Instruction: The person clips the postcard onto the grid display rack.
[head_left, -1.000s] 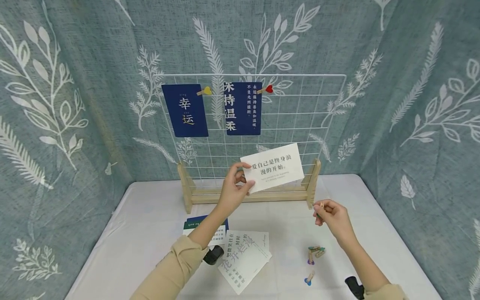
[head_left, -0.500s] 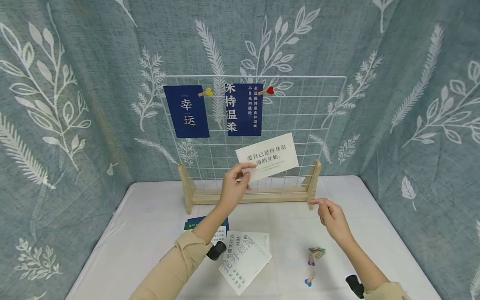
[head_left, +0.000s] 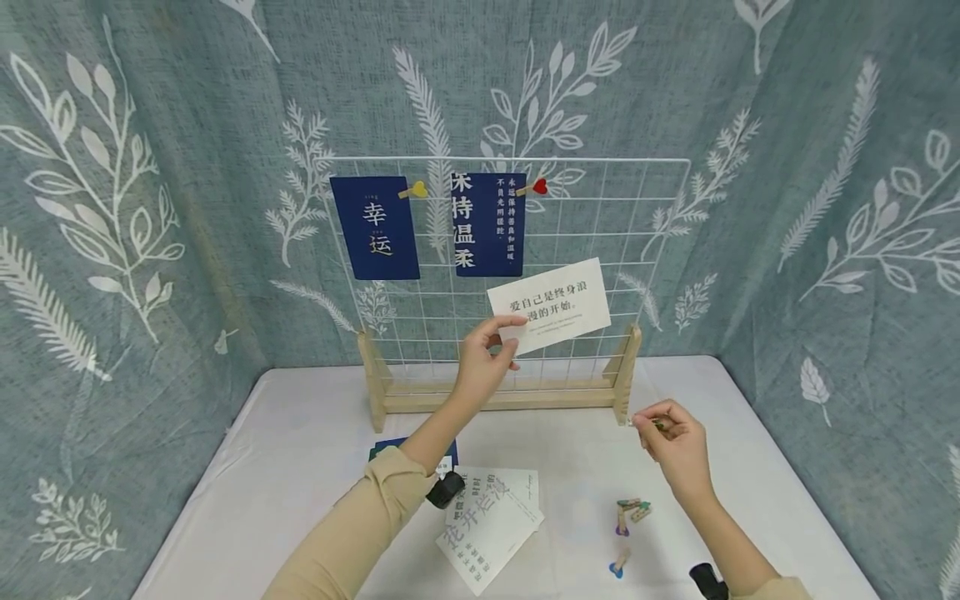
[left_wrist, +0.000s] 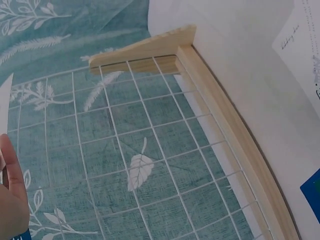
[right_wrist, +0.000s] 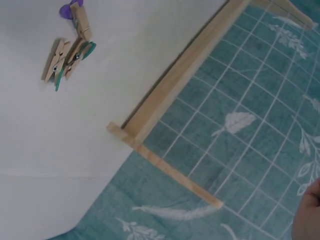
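Observation:
My left hand (head_left: pixel 483 362) pinches a white printed card (head_left: pixel 558 308) by its lower left corner, tilted in front of the wire grid (head_left: pixel 585 225). At the left edge of the left wrist view, that hand (left_wrist: pixel 14 197) shows beside a strip of the card (left_wrist: pixel 4 107). Below and right of the grid, my right hand (head_left: pixel 678 450) pinches a small clip, mostly hidden by the fingers, with some green showing (head_left: pixel 658 425). Only part of this hand (right_wrist: pixel 307 217) appears in the right wrist view. Two blue cards (head_left: pixel 375 229) (head_left: pixel 498 225) hang on the grid under yellow and red heart clips.
Wooden feet (head_left: pixel 372 383) (head_left: pixel 626 375) hold the grid upright on the white table (head_left: pixel 285 467). White cards (head_left: pixel 491 521) lie at front centre, with a darker stack (head_left: pixel 393 443) partly behind the left forearm. Several wooden clips (head_left: pixel 622 517) (right_wrist: pixel 57 60) and a blue-ended one (head_left: pixel 619 562) lie front right.
My left hand has raised the white card and shifted it slightly right. My right hand has moved a little right and down, and its fingers have changed position around the clip.

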